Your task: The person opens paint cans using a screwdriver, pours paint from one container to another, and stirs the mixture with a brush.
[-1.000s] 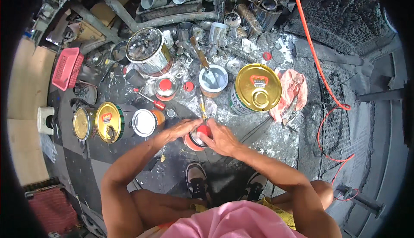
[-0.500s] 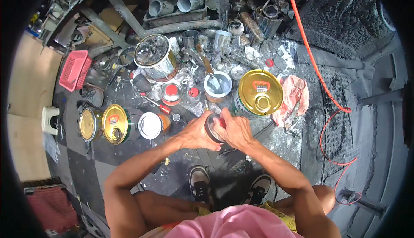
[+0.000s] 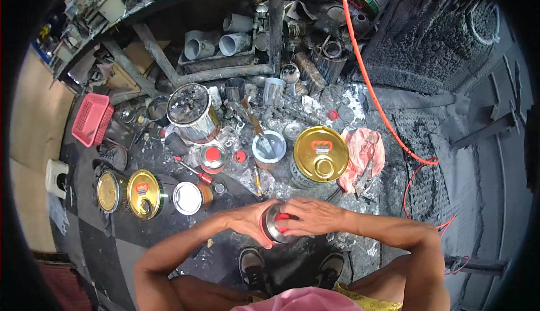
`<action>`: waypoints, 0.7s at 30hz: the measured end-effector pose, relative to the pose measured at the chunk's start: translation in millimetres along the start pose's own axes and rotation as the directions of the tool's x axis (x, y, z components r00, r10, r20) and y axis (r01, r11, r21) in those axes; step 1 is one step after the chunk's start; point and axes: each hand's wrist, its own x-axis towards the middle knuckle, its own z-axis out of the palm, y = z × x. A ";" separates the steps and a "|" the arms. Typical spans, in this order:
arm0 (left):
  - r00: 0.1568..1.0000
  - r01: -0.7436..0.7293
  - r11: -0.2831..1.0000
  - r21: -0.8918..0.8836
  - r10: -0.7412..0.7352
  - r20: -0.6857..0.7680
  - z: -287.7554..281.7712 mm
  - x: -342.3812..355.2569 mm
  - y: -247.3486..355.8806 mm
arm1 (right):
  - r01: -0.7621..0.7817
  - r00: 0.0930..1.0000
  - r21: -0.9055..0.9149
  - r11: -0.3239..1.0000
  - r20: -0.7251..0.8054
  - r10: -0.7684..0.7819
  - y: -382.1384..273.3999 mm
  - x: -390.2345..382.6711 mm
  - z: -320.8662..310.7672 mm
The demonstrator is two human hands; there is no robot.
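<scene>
Low in the middle of the head view, my left hand [image 3: 252,219] is wrapped round the left side of a small metal can [image 3: 269,224] with a red band. My right hand [image 3: 304,214] lies over the can's top, its fingers closed on the red cap [image 3: 280,221]. Beyond them are a brush with a yellow handle [image 3: 257,182], a pale tub with a scraper in it [image 3: 268,147] and a large gold-lidded can [image 3: 320,153]. A small red-capped tin [image 3: 212,158] and a loose red lid [image 3: 240,157] lie left of the tub.
Gold-lidded cans [image 3: 144,194] and a white-lidded can [image 3: 188,198] line the left. A pink basket [image 3: 91,121], stool [image 3: 56,179] and dirty bucket [image 3: 191,114] are farther off. A pink rag [image 3: 363,159] and orange hose [image 3: 371,83] are at right; a cluttered bench [image 3: 216,74] stands behind.
My hands have lifted the small can and turned it, and my right forearm now lies more sideways. The view has shifted, so the surroundings appear lower in the picture.
</scene>
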 end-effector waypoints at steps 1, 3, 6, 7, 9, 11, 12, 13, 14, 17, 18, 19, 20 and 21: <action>0.998 0.000 0.992 0.126 0.007 -0.058 -0.5 3.9 -7.8 | -0.034 0.998 0.024 0.999 0.057 0.033 -1.6 -2.1 -1.2; 0.997 0.022 0.983 0.180 -0.008 -0.075 -0.9 7.6 -20.9 | -0.101 0.993 0.097 0.990 -0.044 0.106 -7.4 -2.9 11.4; 0.937 0.042 0.921 0.387 0.097 -0.334 8.7 12.0 -28.0 | -0.822 0.509 0.424 0.381 0.245 0.825 -7.8 1.9 24.2; 0.915 0.077 0.896 0.437 0.111 -0.389 12.6 16.0 -33.4 | -0.882 0.327 0.461 0.096 0.453 0.829 -0.4 8.2 24.8; 0.916 0.153 0.839 0.523 0.078 -0.393 11.2 22.5 -35.1 | -0.853 0.297 0.522 0.009 0.473 0.829 6.5 11.1 38.4; 0.910 0.188 0.810 0.556 0.070 -0.409 9.9 22.4 -51.3 | -0.848 0.448 0.462 0.261 0.361 0.818 9.5 6.6 52.8; 0.905 0.207 0.774 0.598 0.080 -0.417 10.4 23.0 -61.7 | -0.788 0.595 0.362 0.497 0.242 0.766 11.7 4.5 59.8; 0.904 0.215 0.777 0.592 0.071 -0.422 11.9 23.3 -77.4 | -0.787 0.598 0.366 0.497 0.251 0.761 15.0 3.1 72.4; 0.893 0.197 0.774 0.602 0.112 -0.436 13.9 23.5 -97.1 | -0.640 0.767 0.217 0.737 0.137 0.626 19.1 0.4 88.8; 0.891 0.217 0.773 0.596 0.092 -0.444 15.7 15.4 -118.6 | -0.368 0.916 -0.004 0.930 0.169 0.364 30.1 6.1 110.7; 0.892 0.213 0.768 0.604 0.099 -0.440 14.1 12.3 -129.9 | -0.285 0.940 -0.088 0.954 0.167 0.296 31.7 10.0 117.7; 0.894 0.209 0.763 0.612 0.106 -0.436 13.3 10.4 -140.9 | -0.198 0.958 -0.172 0.965 0.172 0.228 32.3 13.4 125.1; 0.910 0.214 0.764 0.609 0.071 -0.408 10.0 9.2 -132.3 | -0.255 0.945 -0.128 0.959 0.175 0.275 34.1 12.6 134.8; 0.910 0.218 0.768 0.603 0.063 -0.410 -1.1 6.7 -129.2 | -0.254 0.945 -0.120 0.960 0.180 0.272 31.3 19.2 132.5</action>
